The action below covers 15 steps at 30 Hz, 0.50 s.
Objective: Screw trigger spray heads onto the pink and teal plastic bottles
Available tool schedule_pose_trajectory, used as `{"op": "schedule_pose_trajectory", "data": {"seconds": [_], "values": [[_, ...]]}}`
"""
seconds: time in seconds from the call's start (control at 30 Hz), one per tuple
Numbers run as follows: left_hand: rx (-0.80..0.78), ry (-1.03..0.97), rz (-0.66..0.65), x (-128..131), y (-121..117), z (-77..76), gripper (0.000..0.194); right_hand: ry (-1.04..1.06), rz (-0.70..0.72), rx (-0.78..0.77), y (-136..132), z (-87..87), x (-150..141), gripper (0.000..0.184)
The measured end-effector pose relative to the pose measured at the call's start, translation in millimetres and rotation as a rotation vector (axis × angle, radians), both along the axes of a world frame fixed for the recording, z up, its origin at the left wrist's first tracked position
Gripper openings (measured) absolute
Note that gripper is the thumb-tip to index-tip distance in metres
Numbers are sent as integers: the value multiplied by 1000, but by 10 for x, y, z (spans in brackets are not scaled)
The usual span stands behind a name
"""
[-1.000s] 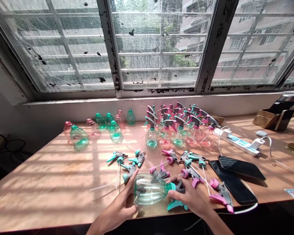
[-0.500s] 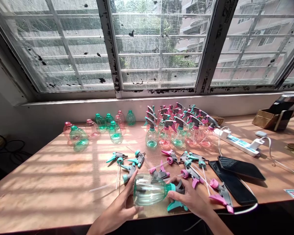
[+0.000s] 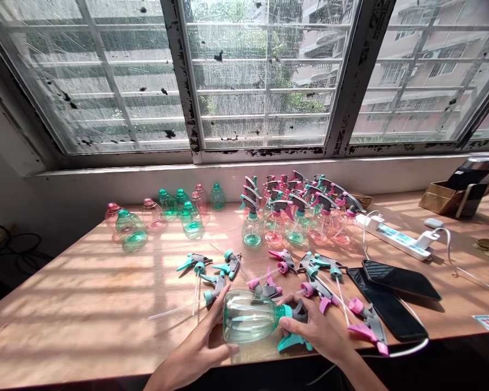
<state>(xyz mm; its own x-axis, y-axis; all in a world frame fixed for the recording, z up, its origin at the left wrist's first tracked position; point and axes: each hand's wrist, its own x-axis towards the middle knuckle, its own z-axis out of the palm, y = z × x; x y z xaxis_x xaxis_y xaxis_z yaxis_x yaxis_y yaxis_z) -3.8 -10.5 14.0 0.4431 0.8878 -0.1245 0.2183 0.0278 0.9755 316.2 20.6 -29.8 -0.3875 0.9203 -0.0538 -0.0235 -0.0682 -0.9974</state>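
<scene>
A clear green spray bottle [image 3: 250, 317] lies on its side between my hands, just above the table's near edge, its base to the left. My left hand [image 3: 209, 331] cups the base end, thumb below and fingers behind. At the neck, my right hand [image 3: 309, 323] pinches the teal collar of the spray head [image 3: 287, 311]; part of the grey head is hidden by the fingers. The teal trigger [image 3: 293, 342] shows beneath. Just beyond lie loose teal spray heads [image 3: 230, 263] and pink spray heads [image 3: 283, 262] with thin tubes.
Open green and pink bottles [image 3: 192, 217] stand at the back left. Several bottles with spray heads [image 3: 275, 225] stand grouped at the back centre. To the right are a white power strip [image 3: 395, 236], two dark phones [image 3: 391, 304] and a brown box [image 3: 440, 198].
The bottle has turned slightly and shifted a touch to the right in my hands. Both hands keep nearly the same place; everything else on the table is unmoved.
</scene>
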Motion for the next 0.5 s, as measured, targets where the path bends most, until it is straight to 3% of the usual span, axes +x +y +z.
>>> {"op": "schedule_pose_trajectory", "data": {"seconds": [0.5], "values": [[-27, 37, -7, -19, 3, 17, 114, 8, 1, -11, -6, 9, 1, 50]]}}
